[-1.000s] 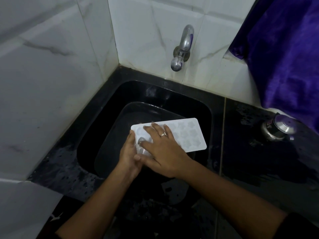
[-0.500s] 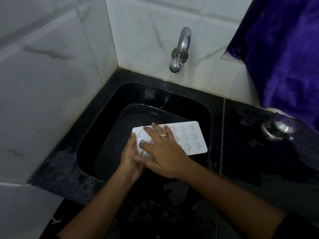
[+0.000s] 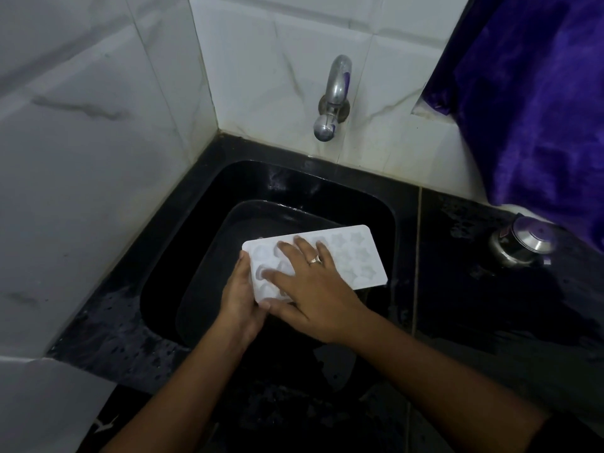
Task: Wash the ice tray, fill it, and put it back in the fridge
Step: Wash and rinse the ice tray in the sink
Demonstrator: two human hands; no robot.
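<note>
White ice tray (image 3: 356, 259), cavities up, over the black sink (image 3: 294, 184); long axis runs left to right. Grip of left hand (image 3: 238, 299) closed round its left end. Grip of right hand (image 3: 310, 289) open, fingers spread flat on top.

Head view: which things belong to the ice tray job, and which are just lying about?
Job: ice tray, gripped at its end by the left hand, with the right hand flat on top; tap, no water visible; sink.
Lying about: steel container right of the sink; purple cloth hanging above it.
</note>
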